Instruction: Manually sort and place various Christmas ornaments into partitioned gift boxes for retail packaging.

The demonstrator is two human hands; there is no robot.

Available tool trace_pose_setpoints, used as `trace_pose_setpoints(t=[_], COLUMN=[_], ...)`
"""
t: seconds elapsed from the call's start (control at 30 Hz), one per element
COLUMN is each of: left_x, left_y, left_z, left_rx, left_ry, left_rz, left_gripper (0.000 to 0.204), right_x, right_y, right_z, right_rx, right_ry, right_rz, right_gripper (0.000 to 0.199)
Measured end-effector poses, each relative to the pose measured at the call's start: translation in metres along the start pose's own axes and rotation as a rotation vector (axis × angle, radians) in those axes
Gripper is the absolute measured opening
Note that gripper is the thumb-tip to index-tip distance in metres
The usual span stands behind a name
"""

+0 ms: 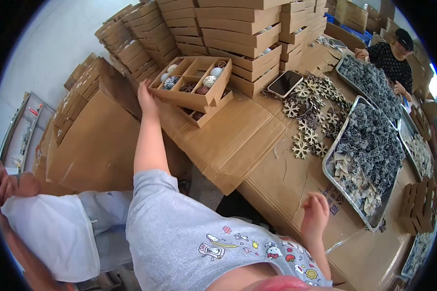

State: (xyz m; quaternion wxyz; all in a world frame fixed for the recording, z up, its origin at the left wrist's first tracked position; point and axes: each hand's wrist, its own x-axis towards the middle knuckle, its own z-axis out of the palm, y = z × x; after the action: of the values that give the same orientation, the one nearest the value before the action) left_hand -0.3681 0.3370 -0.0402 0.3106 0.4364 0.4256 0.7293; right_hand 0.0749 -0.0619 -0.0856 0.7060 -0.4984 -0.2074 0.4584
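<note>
My left hand (145, 97) grips the left end of a divided cardboard box (194, 100). Its compartments hold decorative balls (210, 81), some white, some patterned, some brown. This box rests slightly askew on another cardboard box (213, 114), whose edge shows underneath. To the right, my right hand (315, 216) hovers over the cardboard-covered table (272, 194). Its fingers are loosely bent and a little apart, with nothing visible in them. Thin strands lie beside it on the cardboard.
Wooden snowflakes (303, 145) and a phone (285, 83) lie mid-table. Metal trays (331, 167) of greyish pinecone-like pieces stand right. Stacked boxes (238, 29) rise behind. A large carton (92, 145) stands left. One person (391, 60) is at far right, another (48, 233) at left.
</note>
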Motion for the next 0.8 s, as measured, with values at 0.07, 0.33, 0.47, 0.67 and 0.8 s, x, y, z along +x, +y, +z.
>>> trace_pose_setpoints(t=[0.07, 0.33, 0.47, 0.67, 0.8], left_x=[-0.013, -0.031, -0.024, 0.027, 0.016], left_y=[-0.012, -0.012, -0.021, -0.072, -0.061], left_z=[-0.017, 0.022, 0.027, -0.007, 0.017], left_rx=[-0.022, -0.022, -0.167, -0.196, -0.112], left_ry=[-0.034, 0.005, -0.045, -0.176, -0.100], left_rz=[-0.049, -0.182, -0.218, 0.125, 0.199], left_gripper=[0.054, 0.055, 0.051, 0.057, 0.060], right_x=[0.023, 0.158, 0.152, 0.149, 0.226], right_y=[-0.003, 0.029, 0.050, 0.055, 0.087], right_z=[0.035, 0.261, 0.313, 0.313, 0.322], right_rx=[-0.321, -0.721, -0.552, -0.455, -0.367], right_ry=[-0.237, -0.679, -0.661, -0.667, -0.365], right_rz=[-0.026, -0.510, -0.394, -0.471, -0.440], right_gripper=[0.013, 0.093, 0.096, 0.077, 0.057])
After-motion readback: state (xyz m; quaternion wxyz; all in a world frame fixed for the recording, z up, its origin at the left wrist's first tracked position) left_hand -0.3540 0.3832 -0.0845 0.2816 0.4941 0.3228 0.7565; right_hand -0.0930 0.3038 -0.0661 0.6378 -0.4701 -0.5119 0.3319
